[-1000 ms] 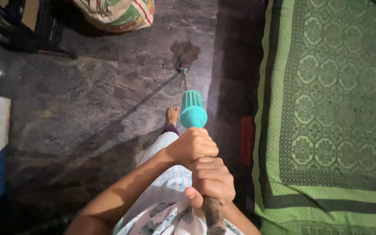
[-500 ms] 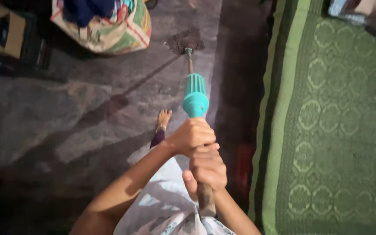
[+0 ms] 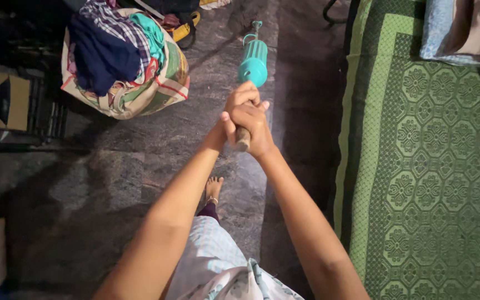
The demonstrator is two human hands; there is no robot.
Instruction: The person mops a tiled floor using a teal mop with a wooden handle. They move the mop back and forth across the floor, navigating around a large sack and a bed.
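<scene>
While a striped cloth bag stuffed with clothes point(image 3: 123, 72) sits far left on the dark stone floor point(image 3: 140, 161), my left hand point(image 3: 239, 108) and right hand point(image 3: 254, 130) both clench the teal-collared wooden broom handle point(image 3: 251, 64); green patterned mat point(image 3: 429, 166) right.

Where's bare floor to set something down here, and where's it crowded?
Free: stone floor between the cloth bag and the bare foot; also the dark strip between the clasped hands and the green mat. Crowded: top left, around bag and cardboard box.
</scene>
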